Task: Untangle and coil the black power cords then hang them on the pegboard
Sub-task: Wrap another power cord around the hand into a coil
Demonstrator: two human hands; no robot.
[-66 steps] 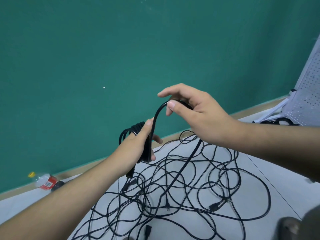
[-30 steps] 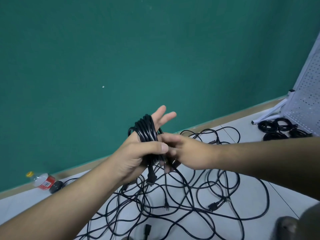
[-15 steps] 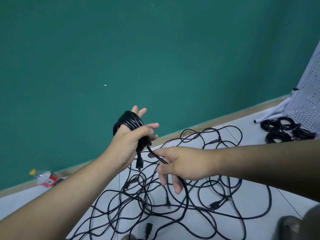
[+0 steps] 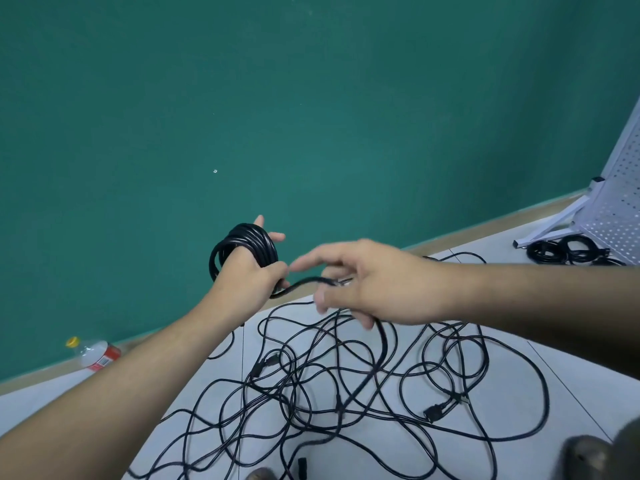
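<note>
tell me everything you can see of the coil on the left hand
The coil is black, glossy, rubbery-looking cord wound in several loops round the left hand, thumb clamping it, fingertips poking out beyond. One strand leaves its lower side, passes through the right hand and drops to the tangle on the floor.

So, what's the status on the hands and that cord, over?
Left hand grips coil wound around it. Right hand holds loose cord leading off the coil. Tangle on the floor below, nothing blocking.
</note>
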